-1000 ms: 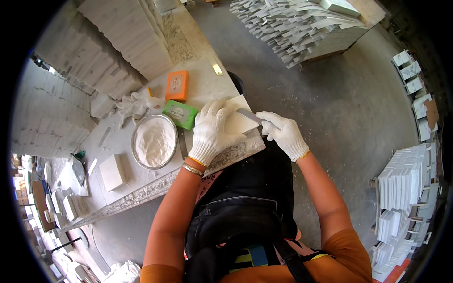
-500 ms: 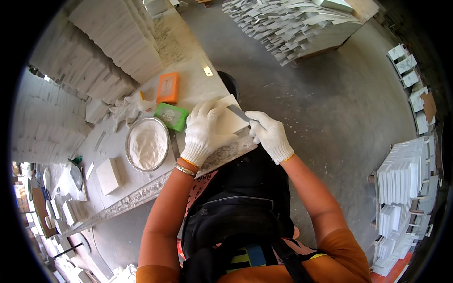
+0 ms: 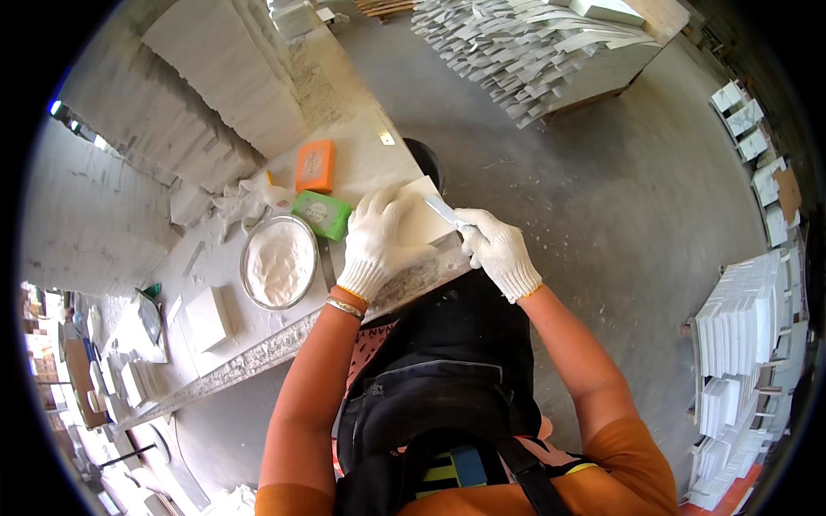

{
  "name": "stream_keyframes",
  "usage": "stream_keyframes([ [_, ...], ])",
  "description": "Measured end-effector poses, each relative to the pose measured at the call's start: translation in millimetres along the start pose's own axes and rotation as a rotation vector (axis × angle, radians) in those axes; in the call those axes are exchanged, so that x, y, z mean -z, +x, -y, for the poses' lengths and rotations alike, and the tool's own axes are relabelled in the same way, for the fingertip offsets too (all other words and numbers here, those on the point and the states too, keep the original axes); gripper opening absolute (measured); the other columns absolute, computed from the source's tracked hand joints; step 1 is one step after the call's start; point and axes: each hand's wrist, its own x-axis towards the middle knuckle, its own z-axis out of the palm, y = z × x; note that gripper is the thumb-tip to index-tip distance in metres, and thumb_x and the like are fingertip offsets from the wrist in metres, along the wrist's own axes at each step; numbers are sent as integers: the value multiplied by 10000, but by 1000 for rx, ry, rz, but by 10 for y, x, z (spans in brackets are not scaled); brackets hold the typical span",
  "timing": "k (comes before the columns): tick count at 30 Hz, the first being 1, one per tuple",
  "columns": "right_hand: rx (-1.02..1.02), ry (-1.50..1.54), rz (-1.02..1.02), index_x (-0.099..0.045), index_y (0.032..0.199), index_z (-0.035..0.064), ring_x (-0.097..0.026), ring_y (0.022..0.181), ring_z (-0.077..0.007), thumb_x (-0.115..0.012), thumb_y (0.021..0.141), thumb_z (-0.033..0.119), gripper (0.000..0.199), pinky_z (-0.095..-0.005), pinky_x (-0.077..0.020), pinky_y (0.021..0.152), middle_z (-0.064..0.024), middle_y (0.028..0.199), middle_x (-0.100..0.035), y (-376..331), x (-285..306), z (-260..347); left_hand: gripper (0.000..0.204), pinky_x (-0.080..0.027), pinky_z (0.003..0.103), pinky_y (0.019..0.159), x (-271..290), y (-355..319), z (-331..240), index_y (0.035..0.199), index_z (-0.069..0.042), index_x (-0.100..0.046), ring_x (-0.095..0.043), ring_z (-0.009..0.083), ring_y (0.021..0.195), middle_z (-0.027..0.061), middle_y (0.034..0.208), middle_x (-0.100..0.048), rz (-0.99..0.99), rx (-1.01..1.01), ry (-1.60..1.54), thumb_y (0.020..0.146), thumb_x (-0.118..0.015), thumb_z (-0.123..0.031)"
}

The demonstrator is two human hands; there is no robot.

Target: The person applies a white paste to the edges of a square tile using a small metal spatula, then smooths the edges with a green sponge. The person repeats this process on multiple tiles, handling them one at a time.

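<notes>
Both hands wear white knit gloves. My left hand [image 3: 376, 241] lies over a white stone tile [image 3: 420, 219] at the table's corner, gripping its left side with the thumb along the near edge. In my right hand [image 3: 499, 248] is a flat metal putty knife [image 3: 443, 209], its blade angled over the tile's right edge. Left of my left hand, a round metal-rimmed bowl [image 3: 280, 261] holds white paste. Behind the bowl lie a green pack [image 3: 322, 214] and an orange pack [image 3: 315, 166].
The stone-topped table [image 3: 258, 331] has a rough front edge. On it are a white block [image 3: 209, 319], crumpled gloves [image 3: 245, 203] and tall stacks of slabs [image 3: 224, 77]. A dark bucket [image 3: 425, 163] stands beyond the corner. Stacked strips [image 3: 525, 56] and pale tiles [image 3: 738, 322] stand on the floor.
The whole view has shifted slightly. The putty knife's blade has turned a little and now looks brighter. My left hand keeps its place on the tile.
</notes>
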Motion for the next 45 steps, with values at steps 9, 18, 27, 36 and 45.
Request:
stream_keyframes([
  [9,259,-209,-127,-681,1177,112,-656,593,-182,-649,948,85,233,-354,-509,553,-123,682,-642,-33,-516,-80,904,-403,506,1097,-126,-28,96,1349,-122,-563,-482,386,1342,141,1443,-536,-64,13,-41,562,-918,-389],
  [18,-89,38,97,-711,1224,69,-573,605,-85,-604,975,108,274,-247,-505,585,-29,790,-674,263,211,157,956,-387,498,1117,27,19,-32,1397,-137,-536,-474,379,1350,128,1444,-535,16,48,-39,556,-929,-365],
  [27,117,-104,177,-716,1204,87,-615,615,-125,-628,968,127,255,-286,-516,599,-75,767,-681,196,204,4,953,-383,496,1115,15,-10,-2,1409,-146,-512,-455,372,1368,111,1463,-510,2,50,-37,582,-916,-393],
  [36,125,-141,126,-711,1168,83,-651,635,-180,-617,952,83,235,-307,-533,631,-105,812,-702,185,163,11,952,-392,490,1111,53,12,-35,1393,-122,-540,-473,369,1356,120,1451,-535,8,43,-41,571,-925,-410],
  [45,41,-185,14,-716,1157,100,-657,630,-240,-633,956,110,217,-334,-536,634,-131,805,-698,59,7,47,915,-405,487,1102,41,16,-59,1374,-119,-558,-495,365,1338,117,1436,-552,5,60,-17,582,-918,-401],
])
